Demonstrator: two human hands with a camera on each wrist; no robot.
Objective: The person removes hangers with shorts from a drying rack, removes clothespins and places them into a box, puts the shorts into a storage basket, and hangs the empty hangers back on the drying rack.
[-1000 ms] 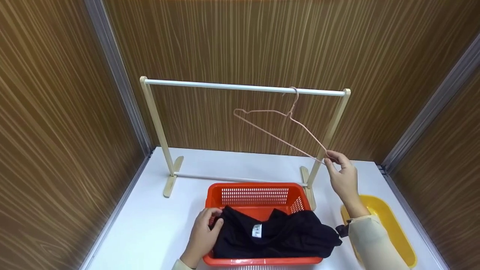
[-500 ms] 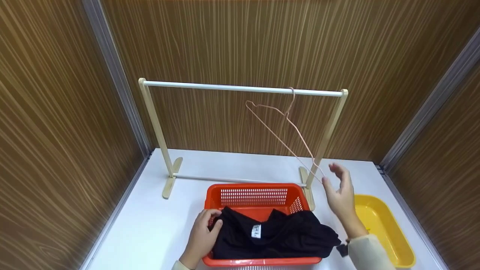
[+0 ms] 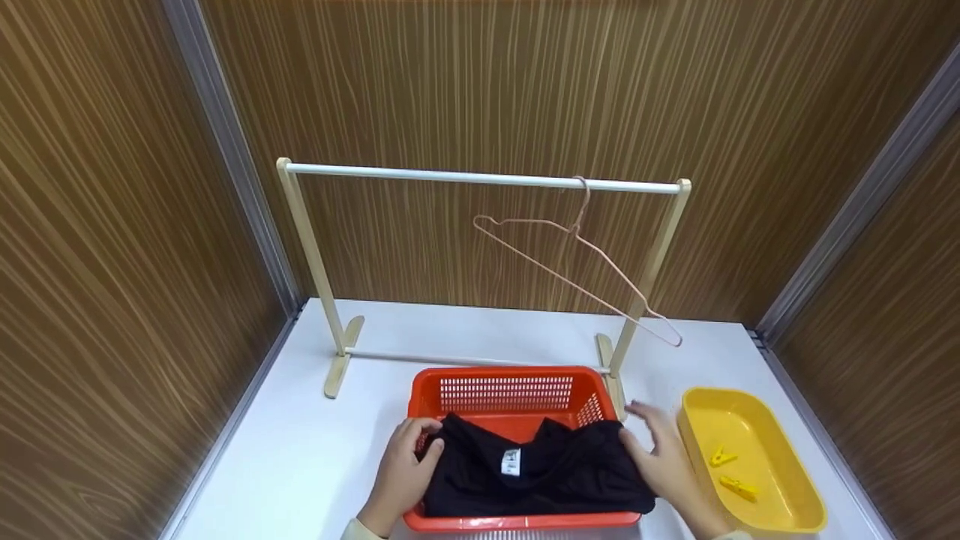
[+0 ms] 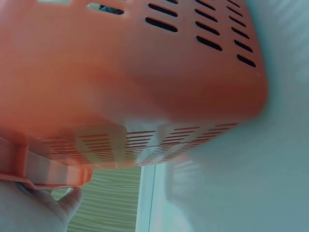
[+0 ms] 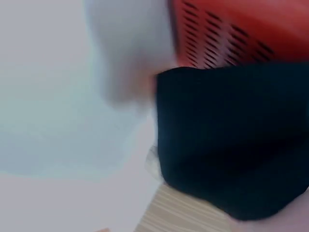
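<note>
A black shirt (image 3: 555,480) with a white label lies bunched in a red plastic basket (image 3: 510,372), its right end draped over the rim. At the basket's left rim, my left hand (image 3: 405,469) grips the edge beside the cloth; the left wrist view shows the fingers (image 4: 70,200) at the rim. My right hand (image 3: 664,457), thumb and fingers spread, is at the shirt's right end with the thumb against the cloth. A thin pink hanger (image 3: 592,296) hangs tilted from the rack's bar, its right end lower and toward me, with no hand on it.
The rack (image 3: 480,177), with a white bar and wooden legs, stands behind the basket. To the right, a yellow tray (image 3: 787,469) holds yellow clothespins (image 3: 739,489). Wood-patterned walls (image 3: 480,90) close off the back and sides of the white table (image 3: 285,442).
My right hand has let go of the hanger and come down to the shirt's right end. The hanger has swung on the bar. My left hand has stayed at the basket rim.
</note>
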